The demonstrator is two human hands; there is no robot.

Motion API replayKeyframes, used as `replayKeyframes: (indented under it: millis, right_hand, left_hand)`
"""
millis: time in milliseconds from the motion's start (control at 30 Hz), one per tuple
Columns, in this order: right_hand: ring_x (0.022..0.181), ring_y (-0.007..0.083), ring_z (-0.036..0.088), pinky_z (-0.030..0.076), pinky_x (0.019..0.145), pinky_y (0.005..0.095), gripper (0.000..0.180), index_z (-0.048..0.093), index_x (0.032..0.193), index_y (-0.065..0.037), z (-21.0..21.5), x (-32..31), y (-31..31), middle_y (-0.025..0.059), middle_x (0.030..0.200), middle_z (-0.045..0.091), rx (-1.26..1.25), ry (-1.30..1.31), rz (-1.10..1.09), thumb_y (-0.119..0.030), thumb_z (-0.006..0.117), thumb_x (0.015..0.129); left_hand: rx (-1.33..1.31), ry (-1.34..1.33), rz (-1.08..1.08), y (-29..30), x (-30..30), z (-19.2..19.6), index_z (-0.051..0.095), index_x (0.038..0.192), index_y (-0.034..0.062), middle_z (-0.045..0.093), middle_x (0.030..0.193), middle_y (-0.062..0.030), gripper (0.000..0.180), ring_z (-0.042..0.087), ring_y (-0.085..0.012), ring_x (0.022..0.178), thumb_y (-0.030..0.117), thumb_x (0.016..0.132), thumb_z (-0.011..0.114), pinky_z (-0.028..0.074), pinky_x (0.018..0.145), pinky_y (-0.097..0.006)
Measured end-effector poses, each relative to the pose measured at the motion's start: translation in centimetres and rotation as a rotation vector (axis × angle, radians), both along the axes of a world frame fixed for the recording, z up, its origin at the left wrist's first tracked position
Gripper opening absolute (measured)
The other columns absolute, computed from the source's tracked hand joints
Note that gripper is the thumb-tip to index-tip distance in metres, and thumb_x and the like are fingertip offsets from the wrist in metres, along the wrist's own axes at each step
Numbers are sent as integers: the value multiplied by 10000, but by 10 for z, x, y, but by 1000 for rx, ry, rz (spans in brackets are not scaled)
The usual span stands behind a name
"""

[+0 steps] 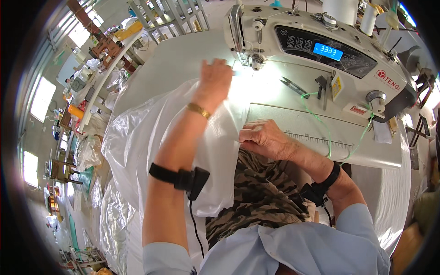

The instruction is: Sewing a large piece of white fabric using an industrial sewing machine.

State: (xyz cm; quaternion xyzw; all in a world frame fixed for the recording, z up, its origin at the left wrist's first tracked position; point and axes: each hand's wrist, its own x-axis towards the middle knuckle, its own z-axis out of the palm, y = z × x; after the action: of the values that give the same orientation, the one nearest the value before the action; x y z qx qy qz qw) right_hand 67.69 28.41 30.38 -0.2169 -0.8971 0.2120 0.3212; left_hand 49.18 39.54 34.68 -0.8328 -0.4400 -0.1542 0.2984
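Note:
A sheet of thin, shiny white fabric (183, 123) spreads over the left of the sewing table and drapes down over my lap. My left hand (215, 80) is on its upper part, just left of the needle area of a white sewing machine (270, 34); motion and glare blur its fingers. At the table's front edge my right hand (263, 137) pinches the fabric's right edge between thumb and fingers. Bright lamp light washes out the cloth under the needle, so the stitching spot cannot be made out.
Right of the needle lie thread snips (294, 86) tied to a green cord (316, 120) that crosses the table. A ruler scale (318, 139) runs along the table front. Thread cones (369, 20) stand behind the machine. A metal rack (169, 18) stands beyond the table.

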Motion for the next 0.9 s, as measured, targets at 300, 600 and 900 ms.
replayKeyframes:
  millis: [300, 600, 900]
  right_hand:
    - [723, 299, 606, 491, 652, 399, 191, 492, 809, -73, -3, -1, 2, 68, 739, 572, 22, 29, 15, -71, 680, 780]
    - [732, 311, 603, 475, 639, 413, 195, 498, 803, -68, -5, -1, 2, 73, 737, 574, -28, 46, 2, -75, 690, 767]
    - [746, 315, 603, 476, 643, 411, 207, 495, 816, -63, -2, 0, 0, 81, 752, 581, -93, 41, -7, -66, 696, 766]
  left_hand:
    - [-238, -106, -7, -20, 5, -30, 611, 796, -3, 615, 960, -158, 141, 586, -299, 954, 58, 837, 492, 438, 893, -407]
    - [-562, -344, 99, -33, 53, -18, 643, 721, -52, 639, 796, -273, 249, 646, -413, 777, 194, 747, 607, 513, 747, -450]
    - [-627, -156, 150, -26, 56, -17, 645, 722, -53, 644, 789, -261, 203, 648, -414, 784, 123, 773, 556, 512, 730, -470]
